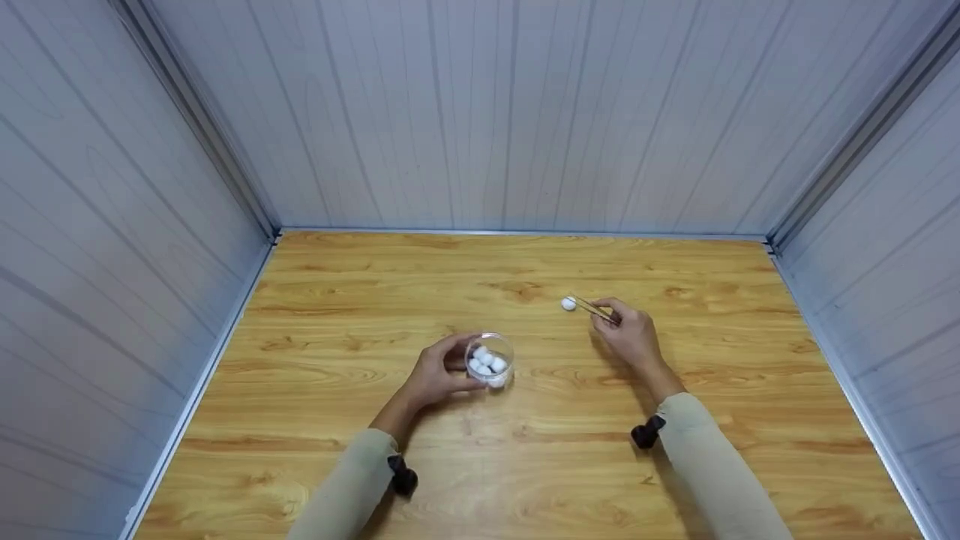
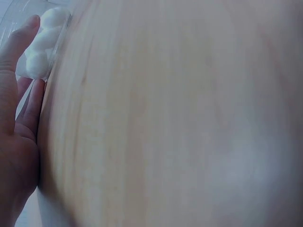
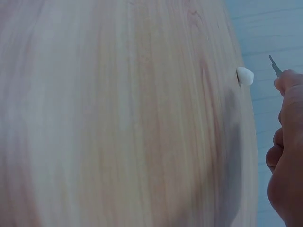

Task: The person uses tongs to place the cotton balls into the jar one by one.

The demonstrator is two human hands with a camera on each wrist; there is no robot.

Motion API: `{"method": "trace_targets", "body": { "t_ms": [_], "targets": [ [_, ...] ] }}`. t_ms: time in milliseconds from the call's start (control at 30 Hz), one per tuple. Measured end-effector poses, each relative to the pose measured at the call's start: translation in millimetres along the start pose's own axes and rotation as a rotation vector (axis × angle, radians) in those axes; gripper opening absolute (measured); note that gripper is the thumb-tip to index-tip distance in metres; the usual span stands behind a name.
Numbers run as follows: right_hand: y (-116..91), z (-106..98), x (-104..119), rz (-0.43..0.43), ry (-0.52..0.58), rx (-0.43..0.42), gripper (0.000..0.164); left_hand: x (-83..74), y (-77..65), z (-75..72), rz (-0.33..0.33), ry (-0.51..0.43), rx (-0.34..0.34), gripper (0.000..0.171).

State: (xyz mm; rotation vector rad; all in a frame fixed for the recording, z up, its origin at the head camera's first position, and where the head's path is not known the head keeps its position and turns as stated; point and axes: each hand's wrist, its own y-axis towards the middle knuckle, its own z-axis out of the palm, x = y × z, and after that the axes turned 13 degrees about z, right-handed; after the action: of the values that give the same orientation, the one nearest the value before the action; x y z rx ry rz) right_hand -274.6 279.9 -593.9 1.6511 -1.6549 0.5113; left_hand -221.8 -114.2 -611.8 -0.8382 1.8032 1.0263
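My left hand [image 1: 441,369] holds a clear round container [image 1: 512,351] that stands on the table, thumb on one side and fingers on the other. Several white cotton balls [image 1: 484,358] lie inside it; the left wrist view shows white balls [image 2: 41,39] through the container's wall. My right hand [image 1: 632,335] pinches a pair of thin metal tweezers [image 1: 598,311]. A single cotton ball [image 1: 568,304] rests on the table by the tweezers' tips. In the right wrist view, the tweezers [image 3: 275,66] appear raised above the table, apart from that cotton ball [image 3: 245,76].
The wood-grain table [image 1: 337,300] is bordered by pale panel walls [image 1: 480,112] at the back and both sides. Small black devices [image 1: 403,476] sit at both wrists, by the sleeve cuffs.
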Motion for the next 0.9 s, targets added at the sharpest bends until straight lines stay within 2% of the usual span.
{"method": "trace_targets", "body": {
  "t_ms": [433, 900],
  "targets": [
    [-1, 1, -7, 0.071, -0.019, 0.063, 0.022, 2.7, -2.3, -0.1, 0.014, 0.010, -0.012, 0.083],
    [5, 1, -19, 0.117, -0.048, 0.091, 0.022, 1.4, -0.5, 0.1, -0.012, 0.014, -0.006, 0.083]
  ]
}}
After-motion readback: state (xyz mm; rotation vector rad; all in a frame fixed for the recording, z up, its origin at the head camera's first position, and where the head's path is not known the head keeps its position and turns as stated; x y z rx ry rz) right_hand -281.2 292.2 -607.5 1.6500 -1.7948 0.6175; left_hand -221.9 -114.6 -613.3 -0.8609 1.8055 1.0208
